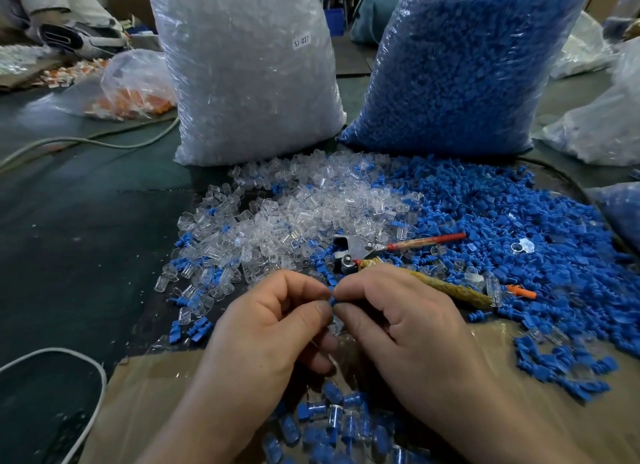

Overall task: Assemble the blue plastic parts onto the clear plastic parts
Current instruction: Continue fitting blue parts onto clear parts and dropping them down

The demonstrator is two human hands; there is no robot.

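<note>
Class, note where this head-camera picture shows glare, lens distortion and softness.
Head view: glare streaks the clear-parts bag and the blue-parts bag; wide-angle distortion bends the white cable near the left edge; the finished parts at the bottom edge look soft.

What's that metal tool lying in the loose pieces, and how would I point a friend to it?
Start at the two tall bags, of clear parts and blue parts. Below the gap between them, just beyond the person's right hand, lies a plier-like tool. It alone is metal, with one red handle and one yellow-wrapped handle.
</note>
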